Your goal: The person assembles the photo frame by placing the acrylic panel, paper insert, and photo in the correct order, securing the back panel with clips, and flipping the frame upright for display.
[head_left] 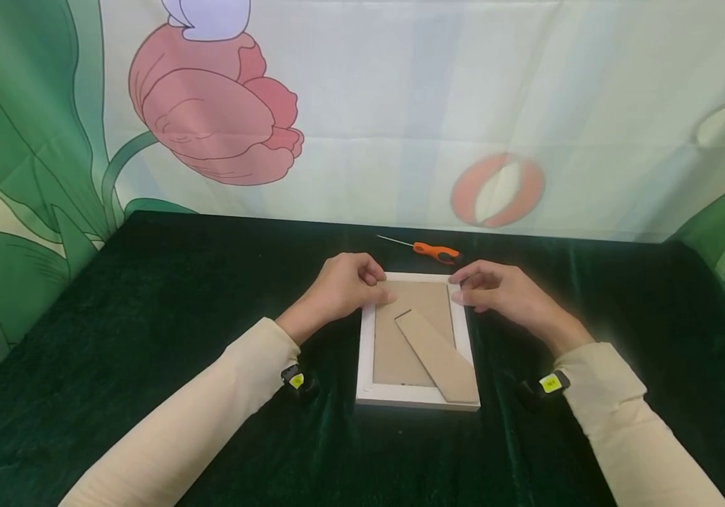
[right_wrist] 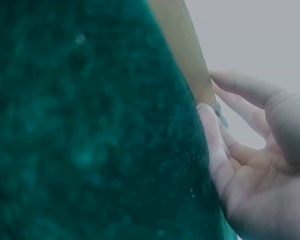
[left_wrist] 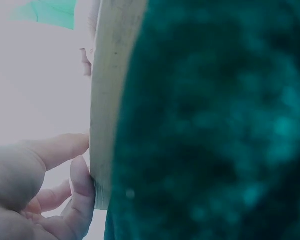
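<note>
A white picture frame (head_left: 366, 352) lies back side up in the head view, with a brown backing board (head_left: 394, 352) inside its border. A cardboard stand leg (head_left: 438, 355) slants across the board to the near right corner. My left hand (head_left: 346, 289) holds the far left corner, thumb over the top and fingers curled at the outer edge. At the far right corner, my right hand (head_left: 508, 292) pinches the border between thumb and fingers. Both wrist views show fingertips against the frame's side (left_wrist: 107, 110), just above the cloth.
Behind the frame lies a screwdriver (head_left: 435, 251) with an orange and black handle, its thin shaft pointing left. Dark green velvet cloth (head_left: 210, 282) covers the table. A printed curtain (head_left: 362, 105) with a large pink flower hangs along the back.
</note>
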Demonstrator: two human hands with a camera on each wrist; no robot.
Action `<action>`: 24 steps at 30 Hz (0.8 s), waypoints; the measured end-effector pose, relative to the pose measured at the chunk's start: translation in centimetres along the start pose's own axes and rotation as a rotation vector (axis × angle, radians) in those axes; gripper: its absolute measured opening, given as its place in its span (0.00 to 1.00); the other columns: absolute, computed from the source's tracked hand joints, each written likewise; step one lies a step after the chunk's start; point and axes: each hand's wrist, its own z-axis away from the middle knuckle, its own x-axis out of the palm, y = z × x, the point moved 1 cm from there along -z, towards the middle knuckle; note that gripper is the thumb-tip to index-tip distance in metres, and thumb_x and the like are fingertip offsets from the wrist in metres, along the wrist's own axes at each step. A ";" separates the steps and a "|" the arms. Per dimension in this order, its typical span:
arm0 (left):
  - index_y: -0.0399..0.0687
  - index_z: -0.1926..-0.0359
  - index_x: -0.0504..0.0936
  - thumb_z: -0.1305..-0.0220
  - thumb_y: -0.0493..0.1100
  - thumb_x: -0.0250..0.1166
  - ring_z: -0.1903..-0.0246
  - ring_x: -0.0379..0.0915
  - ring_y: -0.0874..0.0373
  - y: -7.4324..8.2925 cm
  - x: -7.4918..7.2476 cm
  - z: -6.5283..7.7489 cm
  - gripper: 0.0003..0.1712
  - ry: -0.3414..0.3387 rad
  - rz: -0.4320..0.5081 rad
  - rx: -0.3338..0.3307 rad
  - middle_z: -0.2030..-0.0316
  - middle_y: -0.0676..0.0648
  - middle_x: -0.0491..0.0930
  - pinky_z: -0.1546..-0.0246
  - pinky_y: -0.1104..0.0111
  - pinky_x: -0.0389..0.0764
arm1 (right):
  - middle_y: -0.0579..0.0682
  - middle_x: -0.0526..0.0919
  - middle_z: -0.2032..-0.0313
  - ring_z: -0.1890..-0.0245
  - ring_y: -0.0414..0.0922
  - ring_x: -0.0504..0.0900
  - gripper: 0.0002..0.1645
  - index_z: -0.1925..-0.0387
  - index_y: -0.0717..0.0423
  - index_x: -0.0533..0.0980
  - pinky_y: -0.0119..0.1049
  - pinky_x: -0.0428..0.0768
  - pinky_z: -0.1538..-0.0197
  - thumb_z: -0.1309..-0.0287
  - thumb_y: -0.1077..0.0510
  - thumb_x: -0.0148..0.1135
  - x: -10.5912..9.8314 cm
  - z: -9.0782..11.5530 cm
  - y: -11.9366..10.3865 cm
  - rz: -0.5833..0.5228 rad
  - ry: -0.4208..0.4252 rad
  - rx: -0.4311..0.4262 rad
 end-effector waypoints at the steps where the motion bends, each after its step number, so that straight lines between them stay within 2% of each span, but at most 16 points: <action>1: 0.41 0.49 0.86 0.37 0.44 0.79 0.62 0.79 0.50 0.0 0.0 0.0 0.19 0.002 -0.003 0.002 0.60 0.45 0.82 0.67 0.68 0.85 | 0.52 0.84 0.48 0.51 0.54 0.83 0.30 0.37 0.46 0.79 0.51 0.83 0.44 0.35 0.40 0.74 0.0 0.0 0.0 0.000 0.002 0.002; 14: 0.40 0.50 0.85 0.37 0.44 0.80 0.64 0.78 0.51 0.3 0.0 0.2 0.20 0.009 -0.011 -0.021 0.61 0.45 0.82 0.69 0.69 0.84 | 0.52 0.84 0.48 0.52 0.53 0.83 0.31 0.36 0.47 0.78 0.51 0.83 0.44 0.35 0.41 0.74 0.0 -0.1 0.0 -0.001 -0.005 -0.007; 18: 0.41 0.51 0.85 0.37 0.45 0.79 0.63 0.78 0.51 0.3 -0.1 0.1 0.19 -0.001 -0.014 -0.013 0.62 0.45 0.81 0.70 0.69 0.83 | 0.52 0.84 0.48 0.52 0.54 0.83 0.31 0.36 0.47 0.78 0.52 0.83 0.44 0.35 0.41 0.74 0.0 0.0 -0.1 -0.008 -0.006 -0.002; 24: 0.42 0.49 0.84 0.39 0.49 0.80 0.61 0.77 0.51 0.0 -0.2 0.1 0.23 -0.038 0.003 -0.006 0.61 0.45 0.80 0.70 0.68 0.83 | 0.53 0.83 0.47 0.51 0.54 0.82 0.32 0.36 0.48 0.78 0.53 0.83 0.43 0.36 0.40 0.74 0.1 0.0 -0.1 -0.012 -0.004 0.005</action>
